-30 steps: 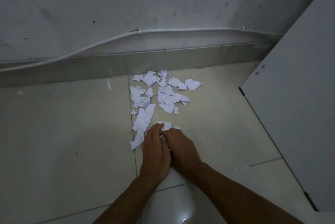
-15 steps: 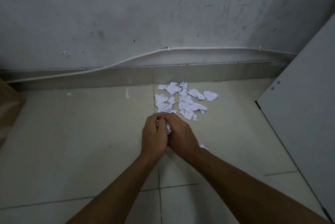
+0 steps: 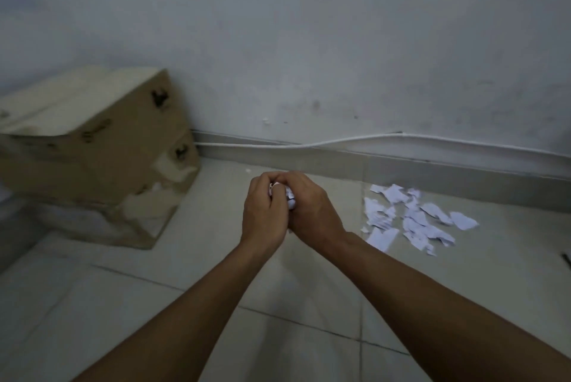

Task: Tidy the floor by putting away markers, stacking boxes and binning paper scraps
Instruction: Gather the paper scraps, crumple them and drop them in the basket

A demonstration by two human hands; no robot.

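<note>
My left hand [image 3: 265, 211] and my right hand [image 3: 312, 208] are cupped together above the floor, both closed around a bunch of white paper scraps [image 3: 289, 196] that peeks out between the fingers. To the right, several more torn white scraps [image 3: 411, 218] lie scattered on the tiles near the skirting. Stacked brown cardboard boxes [image 3: 99, 153] stand at the left against the wall, the top one tilted and torn at its corner.
A white cable [image 3: 340, 141] runs along the wall above the grey skirting. A dark thin object [image 3: 566, 259] lies at the right edge of the floor; I cannot tell what it is. Pale floor tiles [image 3: 216, 273] stretch between boxes and scraps.
Both hands have lifted off the floor with gathered scraps and swung left. The view has turned left, bringing the boxes into sight and losing the white panel on the right.
</note>
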